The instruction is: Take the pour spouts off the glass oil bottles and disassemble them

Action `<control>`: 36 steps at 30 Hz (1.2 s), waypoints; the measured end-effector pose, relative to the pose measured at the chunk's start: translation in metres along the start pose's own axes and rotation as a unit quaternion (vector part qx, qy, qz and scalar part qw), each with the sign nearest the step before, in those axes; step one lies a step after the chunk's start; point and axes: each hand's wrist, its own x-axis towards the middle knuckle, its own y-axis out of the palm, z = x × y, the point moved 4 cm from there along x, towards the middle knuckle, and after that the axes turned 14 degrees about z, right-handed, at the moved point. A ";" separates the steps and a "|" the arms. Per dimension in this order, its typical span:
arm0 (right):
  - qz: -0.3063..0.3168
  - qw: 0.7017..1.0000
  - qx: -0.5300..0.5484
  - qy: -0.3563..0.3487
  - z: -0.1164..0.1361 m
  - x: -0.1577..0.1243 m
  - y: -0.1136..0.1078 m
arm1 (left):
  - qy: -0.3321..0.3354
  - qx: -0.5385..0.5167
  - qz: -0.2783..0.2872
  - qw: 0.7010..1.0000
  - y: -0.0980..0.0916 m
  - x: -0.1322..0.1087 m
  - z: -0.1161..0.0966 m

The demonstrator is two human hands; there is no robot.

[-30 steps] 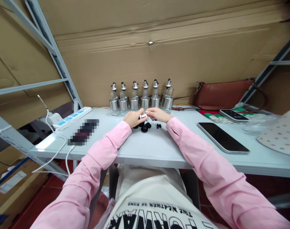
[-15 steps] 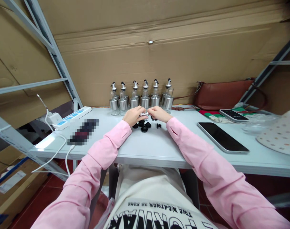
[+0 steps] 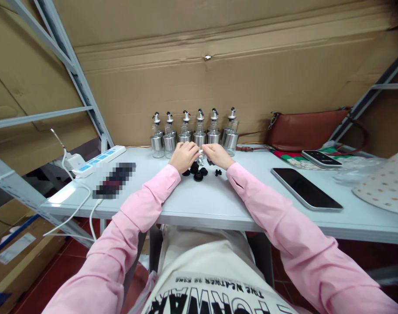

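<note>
Your L hand [image 3: 185, 156] + R hand [image 3: 217, 155]: fingers closed, gripping small silver-white part [image 3: 200, 151] btwn | round blk pcs [image 3: 198, 176] nearer you, on pale-grey tabletop [image 3: 205, 200] | steel-and-glass bottles [image 3: 199, 138] behind

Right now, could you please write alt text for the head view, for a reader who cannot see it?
A person's left hand and right hand meet around a small whitish piece above a pale table, near round black parts. Behind stand metal-sleeved glass bottles; rightward lie a brown handbag and smartphone.
</note>
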 end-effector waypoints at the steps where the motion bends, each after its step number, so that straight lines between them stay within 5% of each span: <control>1: -0.005 1.000 0.000 -0.003 0.001 0.000 0.000 | -0.002 -0.002 0.000 1.000 -0.001 0.000 -0.001; 15: -0.066 0.997 -0.024 -0.010 0.004 0.003 0.001 | -0.055 -0.214 0.021 0.975 0.005 0.008 0.014; 21: -0.095 0.992 0.078 -0.017 -0.012 0.001 -0.018 | -0.100 -0.180 -0.012 0.978 0.003 -0.003 0.032; 24: -0.054 0.993 0.100 -0.015 -0.021 0.003 -0.020 | -0.096 -0.130 -0.009 0.987 0.001 -0.006 0.033; 28: 0.031 0.999 -0.013 0.028 -0.023 0.002 -0.019 | -0.077 -0.109 0.002 0.991 0.002 -0.005 0.029; 32: 0.094 0.974 -0.172 0.115 -0.029 -0.002 -0.025 | -0.070 -0.106 -0.014 0.992 0.003 -0.005 0.030; 36: 0.155 0.952 -0.216 0.152 -0.041 -0.005 -0.029 | -0.067 -0.106 -0.018 0.992 0.004 -0.006 0.032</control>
